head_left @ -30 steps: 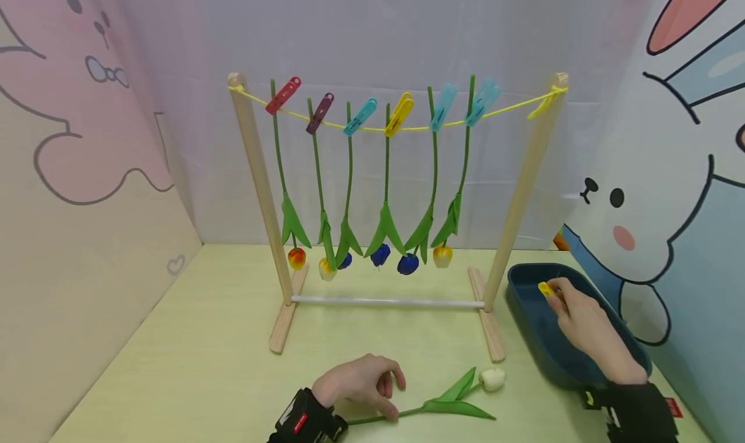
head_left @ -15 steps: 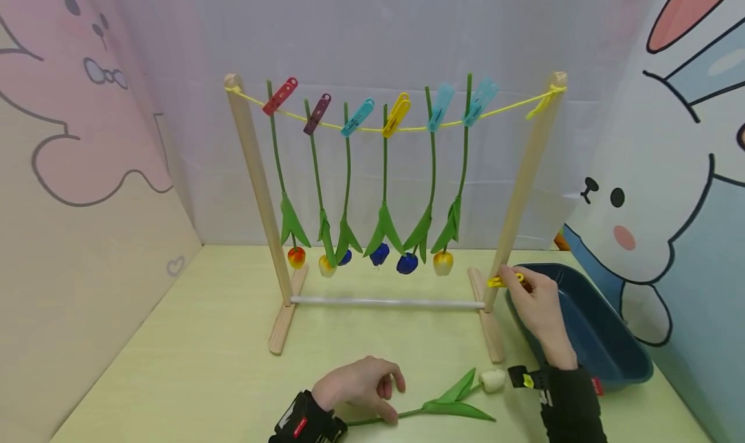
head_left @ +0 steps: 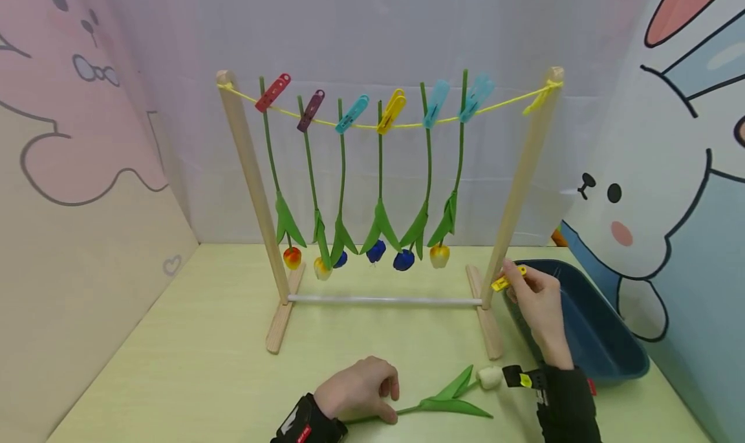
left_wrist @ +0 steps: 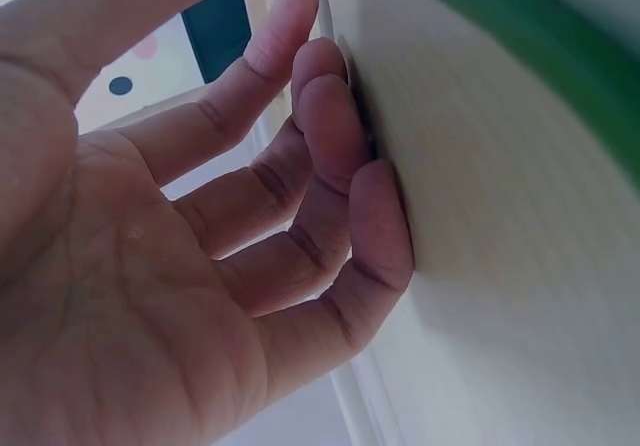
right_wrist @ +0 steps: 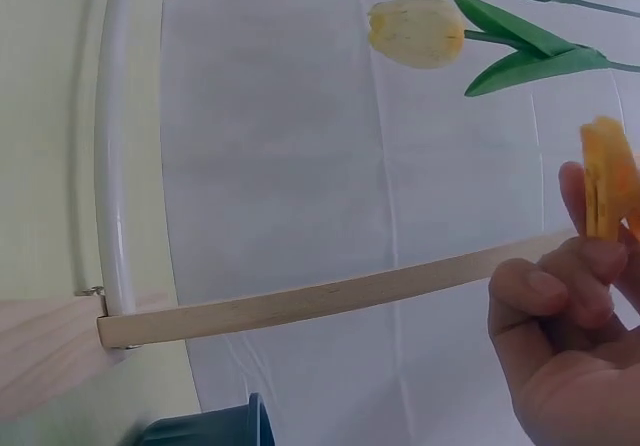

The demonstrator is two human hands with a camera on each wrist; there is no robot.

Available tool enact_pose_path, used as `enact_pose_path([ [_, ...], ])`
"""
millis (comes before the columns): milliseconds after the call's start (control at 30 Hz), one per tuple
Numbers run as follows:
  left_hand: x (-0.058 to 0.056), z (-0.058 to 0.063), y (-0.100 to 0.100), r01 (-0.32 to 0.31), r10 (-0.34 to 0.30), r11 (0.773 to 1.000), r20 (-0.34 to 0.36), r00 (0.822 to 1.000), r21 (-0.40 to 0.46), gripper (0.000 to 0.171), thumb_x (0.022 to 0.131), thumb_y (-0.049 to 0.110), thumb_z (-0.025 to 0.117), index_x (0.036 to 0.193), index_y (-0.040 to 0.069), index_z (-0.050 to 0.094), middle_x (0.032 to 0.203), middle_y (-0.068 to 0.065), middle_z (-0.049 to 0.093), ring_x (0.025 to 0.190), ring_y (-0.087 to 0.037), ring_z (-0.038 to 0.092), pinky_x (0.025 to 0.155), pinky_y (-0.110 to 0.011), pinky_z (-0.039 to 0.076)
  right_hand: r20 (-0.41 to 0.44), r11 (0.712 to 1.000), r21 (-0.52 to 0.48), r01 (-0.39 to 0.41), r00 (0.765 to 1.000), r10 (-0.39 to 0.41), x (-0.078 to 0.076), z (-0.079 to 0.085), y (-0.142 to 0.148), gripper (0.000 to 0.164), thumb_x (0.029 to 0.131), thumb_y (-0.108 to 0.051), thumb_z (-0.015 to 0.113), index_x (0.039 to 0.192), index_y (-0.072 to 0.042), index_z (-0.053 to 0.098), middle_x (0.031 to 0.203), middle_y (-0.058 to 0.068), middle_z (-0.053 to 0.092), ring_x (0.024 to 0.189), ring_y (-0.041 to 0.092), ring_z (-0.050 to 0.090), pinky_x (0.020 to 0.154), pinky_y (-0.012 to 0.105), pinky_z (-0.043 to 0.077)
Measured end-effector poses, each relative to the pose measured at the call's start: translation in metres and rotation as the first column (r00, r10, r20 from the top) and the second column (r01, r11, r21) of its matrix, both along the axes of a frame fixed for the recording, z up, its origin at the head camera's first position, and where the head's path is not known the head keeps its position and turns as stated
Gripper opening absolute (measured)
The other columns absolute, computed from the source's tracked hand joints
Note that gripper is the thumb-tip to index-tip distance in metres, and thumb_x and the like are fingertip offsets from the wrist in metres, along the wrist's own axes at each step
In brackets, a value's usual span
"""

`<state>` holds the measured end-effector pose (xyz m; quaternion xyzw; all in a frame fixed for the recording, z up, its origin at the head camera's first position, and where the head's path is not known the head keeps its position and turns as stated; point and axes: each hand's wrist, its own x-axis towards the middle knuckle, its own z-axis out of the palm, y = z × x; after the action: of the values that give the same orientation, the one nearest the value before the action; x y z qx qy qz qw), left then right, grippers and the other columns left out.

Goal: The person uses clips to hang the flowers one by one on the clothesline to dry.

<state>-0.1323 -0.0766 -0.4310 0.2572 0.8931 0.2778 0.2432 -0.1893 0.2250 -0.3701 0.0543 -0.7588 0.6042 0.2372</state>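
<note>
A yellow clothespin (head_left: 499,284) is pinched between the thumb and fingers of my right hand (head_left: 538,304), in front of the rack's right post; the right wrist view shows the clothespin (right_wrist: 605,176) pointing up out of the fingers. My left hand (head_left: 357,389) rests on the table with loosely bent fingers, its thumb at the stem of a white artificial tulip (head_left: 454,405). In the left wrist view the fingertips (left_wrist: 378,216) touch the tabletop and the green stem (left_wrist: 540,56) runs apart from them. The tulip lies flat, its bloom toward the right.
A wooden rack (head_left: 247,165) carries a yellow cord (head_left: 506,105), where several tulips (head_left: 439,255) hang upside down from red, purple, blue and yellow clothespins (head_left: 391,111). A dark blue tray (head_left: 605,333) stands right of the rack. A white rod (head_left: 384,300) joins the rack's feet.
My right hand has come left out of the tray with the yellow clothespin and now stays near the right post. My left hand and the lying tulip have hardly moved.
</note>
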Motion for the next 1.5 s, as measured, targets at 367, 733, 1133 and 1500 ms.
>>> enact_pose_path([
  [367, 0.0, 0.001, 0.001, 0.011, -0.012, 0.999, -0.03, 0.999, -0.037, 0.023, 0.074, 0.02, 0.09, 0.071, 0.02, 0.067, 0.074, 0.012, 0.05, 0.073, -0.002, 0.044, 0.067, -0.017, 0.038, -0.004, 0.988, -0.131, -0.08, 0.997, 0.08, 0.002, 0.002, 0.003, 0.051, 0.11, -0.025, 0.041, 0.075, 0.0, 0.068, 0.064, -0.006, 0.059, 0.051, 0.017, 0.044, 0.05, 0.027, 0.037],
  [733, -0.002, 0.0, 0.001, 0.004, -0.004, 0.999, 0.006, 1.0, -0.034, 0.023, 0.075, 0.02, 0.089, 0.072, 0.02, 0.066, 0.073, 0.012, 0.05, 0.073, -0.003, 0.044, 0.067, -0.018, 0.038, 0.0, 0.965, -0.235, -0.117, 0.993, 0.12, 0.003, 0.005, 0.006, 0.049, 0.108, -0.023, 0.047, 0.078, 0.013, 0.063, 0.069, -0.003, 0.064, 0.056, 0.013, 0.048, 0.054, 0.026, 0.041],
  [1133, 0.0, -0.001, 0.002, 0.004, -0.005, 0.999, -0.013, 1.0, -0.044, 0.023, 0.074, 0.019, 0.089, 0.07, 0.021, 0.066, 0.073, 0.012, 0.049, 0.072, -0.003, 0.044, 0.067, -0.019, 0.038, -0.045, 0.887, -0.368, -0.28, 0.958, 0.284, 0.003, 0.006, 0.014, 0.02, 0.108, -0.019, 0.046, 0.106, -0.012, 0.065, 0.084, -0.002, 0.062, 0.069, 0.013, 0.06, 0.069, 0.019, 0.054],
  [1500, -0.001, 0.0, 0.002, -0.007, 0.008, 0.999, 0.015, 1.0, -0.034, 0.022, 0.076, 0.016, 0.088, 0.067, 0.019, 0.068, 0.072, 0.013, 0.053, 0.07, -0.003, 0.045, 0.064, -0.019, 0.038, -0.16, 0.706, -0.557, -0.437, 0.891, 0.425, 0.005, 0.004, 0.022, 0.03, 0.11, -0.02, 0.041, 0.111, -0.004, 0.066, 0.103, 0.003, 0.065, 0.084, 0.014, 0.065, 0.083, 0.023, 0.058],
])
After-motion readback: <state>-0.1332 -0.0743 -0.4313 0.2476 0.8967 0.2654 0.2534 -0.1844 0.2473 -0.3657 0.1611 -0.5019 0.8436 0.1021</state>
